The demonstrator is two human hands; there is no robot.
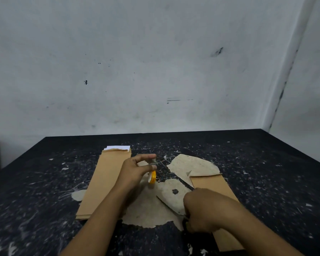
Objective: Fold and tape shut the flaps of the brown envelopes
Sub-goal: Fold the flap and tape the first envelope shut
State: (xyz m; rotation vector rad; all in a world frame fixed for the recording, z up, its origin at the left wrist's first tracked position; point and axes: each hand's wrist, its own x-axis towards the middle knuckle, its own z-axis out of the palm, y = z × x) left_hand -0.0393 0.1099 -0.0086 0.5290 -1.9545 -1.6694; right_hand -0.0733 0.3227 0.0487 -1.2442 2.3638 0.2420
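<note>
Right hand (pixel 203 209), nearest at five o'clock, curls round scissors (pixel 174 204) over the right envelope (pixel 212 187). Left hand (pixel 135 170) pinches the yellow tape roll (pixel 152 176), its strip drawn taut. Best cut close to the roll, strip kept tense. Envelope stack (pixel 103 180) lies at nine o'clock; the bench (pixel 266 172) offers room toward three o'clock.

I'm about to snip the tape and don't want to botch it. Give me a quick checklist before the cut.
1. Yellow tape roll held in left hand: ok.
2. Tape strip pulled out from the roll: cannot tell, blurred.
3. Black-handled scissors gripped by right hand: ok.
4. Blades open: ok.
5. Right-hand brown paper envelope flap folded: cannot tell.
6. Left stack of brown envelopes clear of blades: ok.
</note>
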